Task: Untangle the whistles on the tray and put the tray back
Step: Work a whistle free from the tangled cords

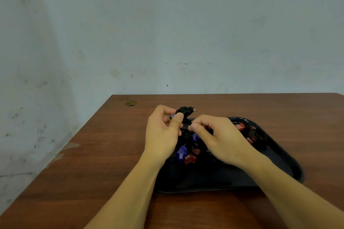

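At about nine o'clock on the brown table (104, 154) there is only bare wood with a small brass fitting (131, 103) near the far edge. Moving toward the centre, the left hand (163, 132) is raised above the near-left part of the tray, its fingers curled and thumb pinching a black knot of cords (185, 111) that bunches up at its twelve o'clock. Just beside it, the right hand (219, 139) pinches a cord strand between thumb and forefinger — the two pinch points lie close together, nearly touching. The tangle hangs down from both hands, its long axis running roughly from twelve to six o'clock, ending in blue and red whistles (186, 154) dangling just over the dark tray (279, 163). More red whistles (247, 132) lie in the tray at about two o'clock, nearer the right hand. Judging by this, the next pull would go sideways — hands apart along nine-to-three.
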